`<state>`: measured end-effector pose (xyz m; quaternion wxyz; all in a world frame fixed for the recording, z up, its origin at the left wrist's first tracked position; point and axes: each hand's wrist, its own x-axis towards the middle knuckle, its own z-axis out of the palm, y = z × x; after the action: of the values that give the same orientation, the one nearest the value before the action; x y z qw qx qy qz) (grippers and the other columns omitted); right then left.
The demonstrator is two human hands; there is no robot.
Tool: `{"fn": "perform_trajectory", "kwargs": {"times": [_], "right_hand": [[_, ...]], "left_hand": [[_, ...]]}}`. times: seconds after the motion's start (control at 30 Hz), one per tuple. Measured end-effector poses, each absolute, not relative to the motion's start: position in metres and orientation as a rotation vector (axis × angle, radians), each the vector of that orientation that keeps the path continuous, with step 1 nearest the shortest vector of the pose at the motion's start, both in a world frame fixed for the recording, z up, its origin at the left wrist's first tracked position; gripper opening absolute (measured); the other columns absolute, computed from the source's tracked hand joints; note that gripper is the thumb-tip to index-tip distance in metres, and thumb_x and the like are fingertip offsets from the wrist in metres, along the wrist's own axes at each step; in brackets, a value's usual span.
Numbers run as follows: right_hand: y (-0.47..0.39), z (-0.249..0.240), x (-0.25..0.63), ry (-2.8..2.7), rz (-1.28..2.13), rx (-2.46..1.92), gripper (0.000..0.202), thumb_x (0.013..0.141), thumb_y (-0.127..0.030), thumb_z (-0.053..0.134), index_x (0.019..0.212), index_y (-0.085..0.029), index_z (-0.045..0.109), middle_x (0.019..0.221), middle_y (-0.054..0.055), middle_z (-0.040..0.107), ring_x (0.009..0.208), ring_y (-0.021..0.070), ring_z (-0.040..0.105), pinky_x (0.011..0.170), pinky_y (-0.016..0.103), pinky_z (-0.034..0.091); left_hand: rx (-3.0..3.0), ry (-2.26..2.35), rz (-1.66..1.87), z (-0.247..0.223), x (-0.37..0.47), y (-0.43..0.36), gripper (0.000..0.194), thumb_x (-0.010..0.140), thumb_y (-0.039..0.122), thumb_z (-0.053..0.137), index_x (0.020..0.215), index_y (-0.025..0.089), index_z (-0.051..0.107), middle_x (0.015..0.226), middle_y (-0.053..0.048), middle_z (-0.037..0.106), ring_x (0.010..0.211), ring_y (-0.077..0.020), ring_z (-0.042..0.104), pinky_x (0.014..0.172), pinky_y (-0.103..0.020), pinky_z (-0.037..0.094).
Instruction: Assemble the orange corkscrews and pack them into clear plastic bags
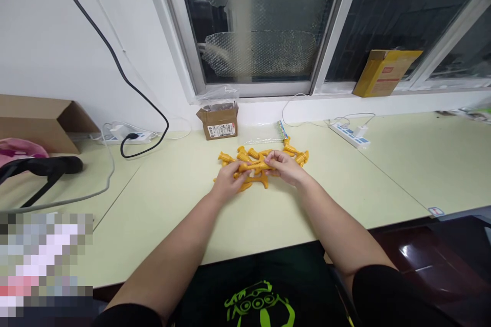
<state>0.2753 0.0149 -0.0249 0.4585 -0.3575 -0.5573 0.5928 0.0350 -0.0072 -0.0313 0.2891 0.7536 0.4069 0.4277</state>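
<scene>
Both hands pinch one yellow piece (258,166) lying left-right between them, left hand (230,180) on its left end, right hand (286,167) on its right, over the yellow pile (264,156).

Yellow plastic pieces (264,163), pale green table (402,163) — brown box (218,122), black cable (115,61)

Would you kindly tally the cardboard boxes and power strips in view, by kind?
Open brown cardboard boxes: 2, large box at far left, small box below the window.
Yellow cardboard box on the sill: 1.
White power strips: 2, left strip, right strip.
Total: 5.
</scene>
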Motion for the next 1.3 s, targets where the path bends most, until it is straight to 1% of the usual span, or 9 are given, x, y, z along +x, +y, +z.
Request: {"fn": "perform_trajectory", "kwargs": {"times": [0.13,0.23,0.33,0.43,0.6,0.73,0.93,1.07,1.3], "right_hand": [[0.005,-0.023,0.281,-1.77,0.879,-0.77,0.02,0.082,-0.034,0.078,0.093,-0.025,0.063,0.108,0.005,0.067,0.109,0.0235,0.063,0.1,0.043,0.052],[0.003,-0.02,0.286,-1.914,0.555,-0.805,0.031,0.084,-0.022,0.069,0.114,-0.028,0.069,0.122,0.007,0.066,0.12,0.0268,0.061,0.109,0.047,0.047],[0.01,-0.019,0.306,-1.851,0.401,-0.919,0.034,0.084,-0.022,0.064,0.117,-0.027,0.072,0.125,0.008,0.066,0.12,0.027,0.063,0.11,0.045,0.047],[0.025,-0.023,0.344,-1.683,0.276,-1.14,0.029,0.084,-0.029,0.062,0.111,-0.023,0.072,0.12,0.011,0.067,0.118,0.0279,0.063,0.106,0.043,0.049],[0.05,-0.044,0.421,-1.266,0.205,-1.622,0.03,0.09,-0.029,0.048,0.112,-0.018,0.064,0.105,0.011,0.069,0.093,0.0234,0.066,0.09,0.038,0.054],[0.054,-0.062,0.462,-1.26,0.062,-1.9,0.025,0.088,-0.025,0.05,0.103,-0.017,0.069,0.111,0.015,0.065,0.101,0.0253,0.064,0.1,0.04,0.05],[0.049,-0.074,0.484,-1.398,0.188,-2.091,0.032,0.08,-0.03,0.064,0.111,-0.024,0.073,0.133,0.013,0.058,0.126,0.0315,0.056,0.111,0.043,0.042],[0.048,-0.077,0.491,-1.433,0.204,-2.211,0.035,0.081,-0.035,0.064,0.114,-0.023,0.07,0.129,0.013,0.058,0.124,0.0319,0.058,0.11,0.044,0.043],[0.067,-0.077,0.479,-1.435,0.042,-2.186,0.067,0.089,-0.053,0.059,0.151,-0.031,0.048,0.142,0.016,0.05,0.128,0.0345,0.055,0.11,0.048,0.042]], "left_hand": [[1.322,1.031,1.251,-0.025,0.034,0.0,0.032,0.084,0.051,0.071,0.088,0.022,0.058,0.067,0.002,0.059,0.054,-0.0148,0.058,0.064,-0.036,0.057],[1.007,1.012,1.44,-0.014,0.02,0.012,0.026,0.078,0.043,0.072,0.083,0.022,0.057,0.071,0.001,0.058,0.066,-0.0154,0.063,0.073,-0.036,0.06],[0.801,1.01,1.576,-0.004,-0.013,0.026,0.016,0.077,0.034,0.066,0.084,0.022,0.058,0.086,-0.004,0.066,0.091,-0.0216,0.071,0.087,-0.042,0.062],[0.665,1.184,1.626,-0.003,-0.058,0.038,0.015,0.076,0.029,0.066,0.087,0.02,0.06,0.084,-0.004,0.065,0.081,-0.0176,0.069,0.081,-0.036,0.062],[0.903,1.952,1.462,-0.023,-0.133,0.048,0.024,0.075,0.039,0.072,0.085,0.018,0.069,0.087,-0.006,0.07,0.073,-0.0192,0.065,0.079,-0.039,0.059],[1.075,2.44,1.138,-0.039,-0.168,0.053,0.028,0.075,0.047,0.072,0.084,0.02,0.071,0.086,-0.01,0.072,0.089,-0.033,0.069,0.093,-0.05,0.054],[1.139,2.536,1.035,-0.051,-0.178,0.064,0.019,0.072,0.036,0.072,0.082,0.02,0.07,0.095,-0.016,0.075,0.106,-0.041,0.068,0.098,-0.055,0.05],[1.178,2.563,1.016,-0.053,-0.178,0.065,0.021,0.072,0.027,0.07,0.092,0.02,0.071,0.1,-0.017,0.075,0.107,-0.0402,0.068,0.097,-0.053,0.052],[1.238,2.637,0.956,-0.046,-0.168,0.055,0.037,0.075,0.034,0.072,0.109,0.021,0.066,0.125,-0.019,0.065,0.129,-0.0463,0.054,0.104,-0.063,0.043]]}}
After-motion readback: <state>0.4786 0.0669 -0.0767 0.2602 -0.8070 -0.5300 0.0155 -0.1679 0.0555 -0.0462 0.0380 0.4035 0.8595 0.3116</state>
